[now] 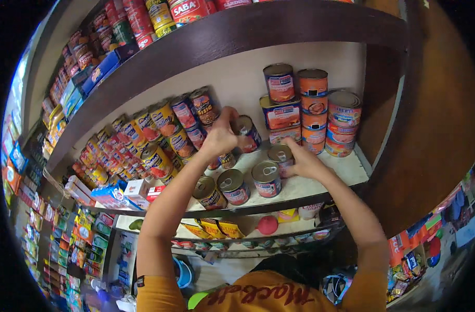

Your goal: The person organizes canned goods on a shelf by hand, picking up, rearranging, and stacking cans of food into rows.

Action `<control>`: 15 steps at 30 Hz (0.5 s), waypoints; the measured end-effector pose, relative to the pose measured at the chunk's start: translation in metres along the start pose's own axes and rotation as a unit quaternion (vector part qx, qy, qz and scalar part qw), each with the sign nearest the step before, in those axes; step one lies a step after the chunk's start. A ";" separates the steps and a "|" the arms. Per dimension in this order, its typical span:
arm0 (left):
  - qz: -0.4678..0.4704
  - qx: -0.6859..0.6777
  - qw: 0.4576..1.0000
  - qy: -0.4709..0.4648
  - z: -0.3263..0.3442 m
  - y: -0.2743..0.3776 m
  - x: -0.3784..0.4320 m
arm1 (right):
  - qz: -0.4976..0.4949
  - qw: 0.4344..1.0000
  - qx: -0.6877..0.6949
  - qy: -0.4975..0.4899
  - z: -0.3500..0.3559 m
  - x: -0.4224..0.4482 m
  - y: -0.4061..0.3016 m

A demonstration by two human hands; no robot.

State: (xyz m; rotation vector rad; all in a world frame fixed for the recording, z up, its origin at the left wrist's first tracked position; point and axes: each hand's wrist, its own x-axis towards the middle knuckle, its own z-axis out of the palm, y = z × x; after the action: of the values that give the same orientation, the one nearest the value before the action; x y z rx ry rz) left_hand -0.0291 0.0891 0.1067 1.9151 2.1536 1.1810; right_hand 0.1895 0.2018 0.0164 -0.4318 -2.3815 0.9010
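Note:
My left hand (pixel 221 138) grips a dark-labelled can (pixel 250 134), its thumb and fingers around the left side. That can leans a little, near the back wall of the shelf. Around the right side of a pull-tab can (pixel 280 155) my right hand (pixel 305 162) is closed. Just in front of this can stands another pull-tab luncheon meat can (pixel 266 181), and a similar can (pixel 234 189) is to its left. A yellow-labelled can (pixel 209 193) stands near the shelf's front edge, partly beside my left forearm.
Stacked luncheon meat cans (pixel 281 113), orange cans (pixel 313 113) and Liberty cans (pixel 342 124) stand at the right. Rows of yellow cans (pixel 181 142) fill the left. A dark shelf board (pixel 237 50) crosses above. Small boxes (pixel 136 191) sit at the front left.

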 end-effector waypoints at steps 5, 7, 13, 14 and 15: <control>-0.038 -0.021 0.999 0.029 -0.004 0.033 -0.004 | -0.021 0.997 -0.056 0.045 0.039 0.038 0.030; -0.055 -0.024 0.998 0.028 0.004 0.026 -0.005 | 0.030 0.989 0.140 0.021 0.048 0.041 0.032; -0.017 0.064 0.996 0.052 0.024 0.010 0.005 | -0.075 0.995 -0.038 0.051 0.031 0.035 0.025; -0.052 -0.007 0.999 0.013 0.025 0.003 0.007 | -0.065 0.996 -0.034 0.046 0.026 0.033 0.019; -0.060 -0.006 0.998 0.011 0.028 -0.003 0.001 | -0.074 0.993 -0.046 0.077 0.019 0.034 0.007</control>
State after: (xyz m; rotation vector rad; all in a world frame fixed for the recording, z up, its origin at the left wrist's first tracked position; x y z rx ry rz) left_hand -0.0186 0.1044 0.0857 1.7482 2.2308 1.1958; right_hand 0.1519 0.2127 0.0126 -0.3411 -2.2853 0.6686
